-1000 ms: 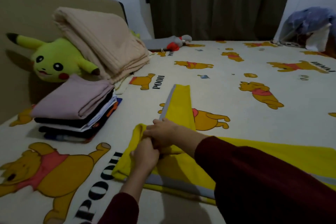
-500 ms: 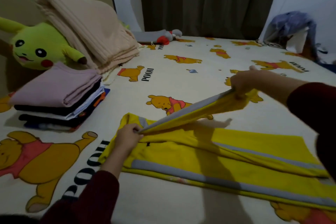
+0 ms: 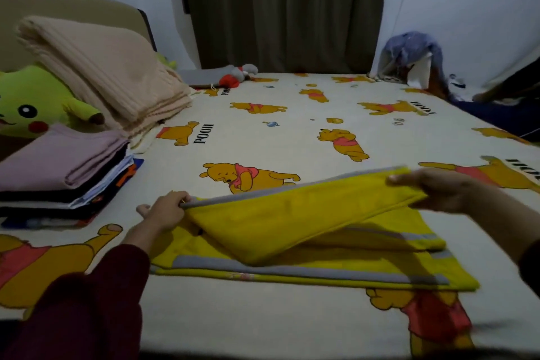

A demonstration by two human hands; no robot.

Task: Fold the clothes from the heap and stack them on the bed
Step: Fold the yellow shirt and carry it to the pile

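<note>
A yellow garment with grey stripes (image 3: 292,222) lies across the near part of the bed (image 3: 292,131). My left hand (image 3: 168,209) pinches its grey-edged corner at the left. My right hand (image 3: 435,190) grips the other end of the same upper layer, held a little above the lower part of the garment. That layer stretches taut between both hands. A stack of folded clothes (image 3: 64,172) with a mauve piece on top sits at the left. The heap of unfolded clothes (image 3: 415,58) lies at the far right corner.
A folded beige blanket (image 3: 108,76) leans on a yellow-green plush toy (image 3: 32,102) by the headboard. A grey and red soft toy (image 3: 236,76) lies at the far edge. Dark curtains hang behind. Dark fabric (image 3: 502,114) lies at the bed's right edge.
My right hand has carried the garment's upper layer further right and towards me, spreading it wider over the lower part. My left hand still pinches the left corner.
</note>
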